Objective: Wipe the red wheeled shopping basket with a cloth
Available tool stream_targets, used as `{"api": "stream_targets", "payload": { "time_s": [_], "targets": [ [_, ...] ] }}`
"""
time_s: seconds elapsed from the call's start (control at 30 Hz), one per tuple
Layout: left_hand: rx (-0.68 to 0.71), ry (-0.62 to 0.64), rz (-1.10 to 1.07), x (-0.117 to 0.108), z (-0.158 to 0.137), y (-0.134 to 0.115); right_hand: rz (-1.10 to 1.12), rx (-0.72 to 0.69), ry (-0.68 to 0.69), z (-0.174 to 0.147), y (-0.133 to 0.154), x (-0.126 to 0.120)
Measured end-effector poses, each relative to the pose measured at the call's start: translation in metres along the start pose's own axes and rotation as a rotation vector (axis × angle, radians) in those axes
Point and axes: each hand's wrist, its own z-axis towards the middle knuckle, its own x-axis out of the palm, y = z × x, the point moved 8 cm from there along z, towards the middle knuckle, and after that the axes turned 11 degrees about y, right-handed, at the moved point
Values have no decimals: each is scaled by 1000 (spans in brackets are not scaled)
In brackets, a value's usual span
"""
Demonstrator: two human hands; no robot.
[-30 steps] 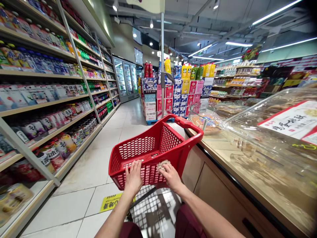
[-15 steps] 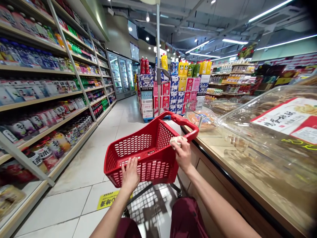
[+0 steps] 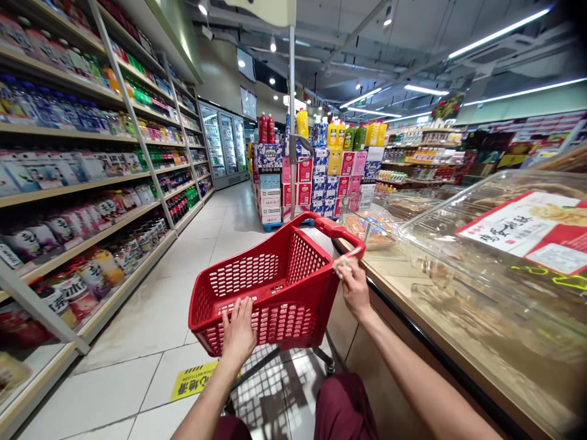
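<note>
A red plastic shopping cart (image 3: 270, 313) stands in front of me, its basket side perforated and its handle (image 3: 337, 231) toward the right. My left hand (image 3: 238, 333) rests on the near rim with its fingers stretched out over the edge, gripping nothing I can see. My right hand (image 3: 355, 287) is closed around a crumpled whitish cloth (image 3: 341, 264). The cloth is pressed against the cart where the handle meets the basket. Fingers cover most of it.
Drink shelves (image 3: 77, 134) line the left side. A wooden display counter (image 3: 413, 293) with clear plastic covers (image 3: 486, 269) runs close on the right. Stacked drink cartons (image 3: 321, 177) and a metal pole (image 3: 292, 110) stand ahead. A yellow floor sign (image 3: 192, 380) lies below left.
My right hand has slid the cloth along the rim, right and slightly down, to the handle's base. My left hand stays on the near rim. The cart sits slightly further left in view.
</note>
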Motion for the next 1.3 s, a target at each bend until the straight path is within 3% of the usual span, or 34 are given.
{"api": "stream_targets", "payload": {
  "time_s": [0.1, 0.27, 0.33, 0.43, 0.5, 0.57, 0.67, 0.73, 0.9, 0.97, 1.1, 1.17, 1.3],
  "targets": [
    [18, -26, -4, 2, 0, 1, 41, -102, 117, -11, 3, 7],
    [21, -56, 2, 1, -1, -1, 0, 57, -66, 27, -25, -17],
    [13, -49, 12, 1, -2, -1, 3, 9, 12, 38, -8, -1],
    [14, -43, 36, -1, -3, 0, 40, -228, 214, 31, 45, 39],
    [28, -39, 45, -2, -4, 1, 37, -319, 275, 25, 62, 50],
    [42, -34, 48, -1, -5, 1, 19, -268, 243, 32, 48, 41],
    [38, -54, 66, 0, -6, -2, -26, -32, 86, 45, 6, 14],
    [18, -64, 83, 2, -5, -5, -41, 8, 76, 40, 7, 14],
    [40, -83, 117, 5, -5, -6, -15, -323, 251, 13, 71, 57],
    [57, -94, 127, 4, -5, -5, -26, -268, 215, 20, 54, 49],
    [45, -86, 128, 4, -6, -7, -76, 39, 69, 41, -1, 19],
    [26, -82, 121, 3, -6, -8, -63, 5, 95, 37, 14, 29],
    [50, -67, 115, 2, -8, -7, -8, -269, 244, 12, 76, 69]
  ]
}}
